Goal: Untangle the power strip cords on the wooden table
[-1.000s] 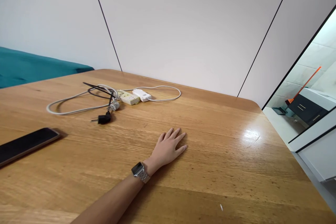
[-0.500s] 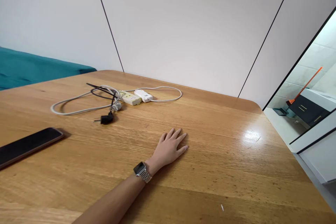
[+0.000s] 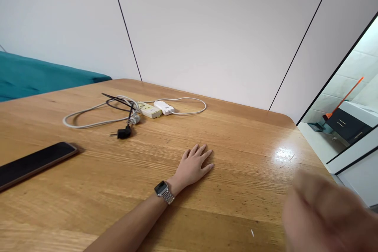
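Note:
My left hand [image 3: 192, 167] lies palm down on the wooden table [image 3: 236, 201], fingers spread and nothing in them. A watch with a metal link band [image 3: 164, 192] is on that wrist. At the lower right, my right hand [image 3: 321, 212] is raised close to the camera and blurred. Its fingers look curled in; whether they hold anything is hidden. Beyond the left hand lie a cream power strip [image 3: 150, 111] and a white adapter box [image 3: 164, 107] with a looped white cable [image 3: 91, 125]. A black plug [image 3: 123, 132] on a dark cord lies in front of them.
A dark phone [image 3: 37, 163] lies at the table's left. A small white scrap [image 3: 252, 233] is near the front. A white panelled wall [image 3: 212, 35] stands behind, with a teal sofa [image 3: 50, 75] at left. Through a doorway at right are an orange-handled broom [image 3: 345, 98] and a cabinet.
My right hand has come into view at the lower right. My left hand stays in place on the table, while the whole view has shifted slightly.

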`<state>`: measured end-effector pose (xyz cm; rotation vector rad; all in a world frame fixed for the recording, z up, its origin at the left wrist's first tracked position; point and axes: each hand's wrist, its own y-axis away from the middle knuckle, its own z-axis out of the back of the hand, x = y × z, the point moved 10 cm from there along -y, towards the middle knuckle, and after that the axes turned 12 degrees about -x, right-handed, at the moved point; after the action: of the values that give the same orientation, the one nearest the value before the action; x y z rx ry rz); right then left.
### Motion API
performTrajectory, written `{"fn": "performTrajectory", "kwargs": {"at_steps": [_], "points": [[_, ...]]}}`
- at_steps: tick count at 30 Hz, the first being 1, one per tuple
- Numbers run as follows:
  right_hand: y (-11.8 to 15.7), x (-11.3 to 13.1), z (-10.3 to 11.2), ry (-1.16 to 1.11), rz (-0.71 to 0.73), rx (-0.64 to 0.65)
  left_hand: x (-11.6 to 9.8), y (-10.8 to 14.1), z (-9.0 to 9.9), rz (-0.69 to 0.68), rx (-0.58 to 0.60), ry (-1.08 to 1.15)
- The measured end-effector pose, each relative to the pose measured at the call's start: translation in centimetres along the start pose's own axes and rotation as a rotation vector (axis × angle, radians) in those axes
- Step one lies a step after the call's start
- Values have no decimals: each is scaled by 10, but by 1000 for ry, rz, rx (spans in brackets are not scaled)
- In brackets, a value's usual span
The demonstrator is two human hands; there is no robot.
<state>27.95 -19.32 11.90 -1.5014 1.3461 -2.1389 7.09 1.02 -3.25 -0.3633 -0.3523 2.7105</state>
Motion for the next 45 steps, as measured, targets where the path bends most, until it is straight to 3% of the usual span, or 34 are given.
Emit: {"fn": "performTrajectory", "kwargs": {"at_steps": [3, 6, 9, 12, 21, 40, 42, 45], "points": [[-29, -23, -45, -87, 18, -160, 0, 0, -1, -4, -13, 0], [-24, -82, -105, -30, -127, 70, 1, 0, -3, -9, -26, 1], [7, -142, -125, 109, -244, 249, 1, 0, -6, -16, -24, -5], [31, -173, -124, 189, -284, 338, 1, -1, -4, -15, -38, -3], [35, -173, -132, 267, -233, 440, -3, 0, 1, -33, -24, -9], [28, -181, -131, 240, -241, 436, 3, -4, 8, -117, -3, 49], [27, -182, -130, 230, -246, 435, 16, -11, 16, -57, -41, 52], [25, -182, -129, 209, -257, 421, 72, -17, 48, 204, -178, -63]]}}
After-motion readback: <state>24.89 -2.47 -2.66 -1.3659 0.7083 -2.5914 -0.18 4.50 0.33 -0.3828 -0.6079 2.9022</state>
